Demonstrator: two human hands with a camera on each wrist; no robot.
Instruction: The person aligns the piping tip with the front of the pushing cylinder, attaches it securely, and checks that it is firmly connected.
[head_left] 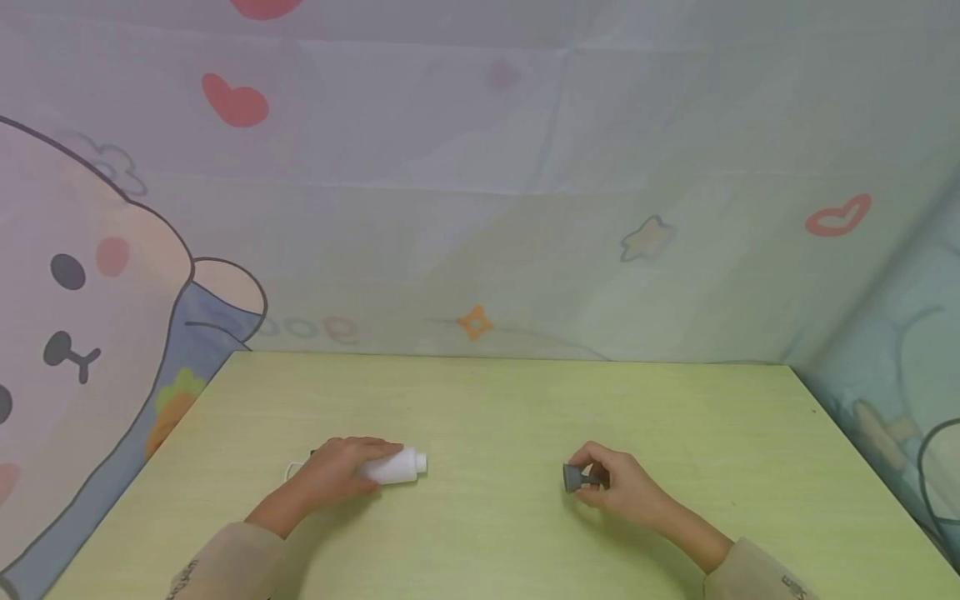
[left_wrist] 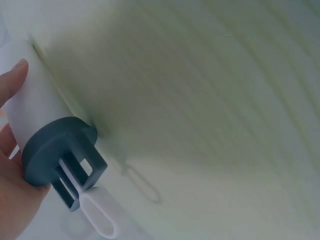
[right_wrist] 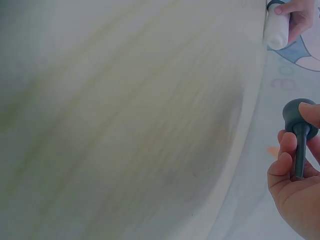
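Note:
My left hand (head_left: 341, 468) grips a white cylinder (head_left: 393, 468) lying sideways low over the table, with its narrower white end pointing right. The left wrist view shows the cylinder's dark grey-green cap (left_wrist: 50, 150), with squared prongs and a white loop (left_wrist: 100, 215) at that end. The thumb lies along the cylinder's side. To the right, apart from the cylinder, my right hand (head_left: 618, 485) pinches a small dark grey funnel-shaped piece (head_left: 573, 478). In the right wrist view, this piece (right_wrist: 295, 112) has a round, wide head and a thin stem lying against the curled fingers.
Both hands are over a pale yellow-green tabletop (head_left: 480, 408). A cloth backdrop (head_left: 465, 208) with cartoon prints hangs behind the table's far edge. At the far right, a dark cable (head_left: 924, 467) curves down beside the table.

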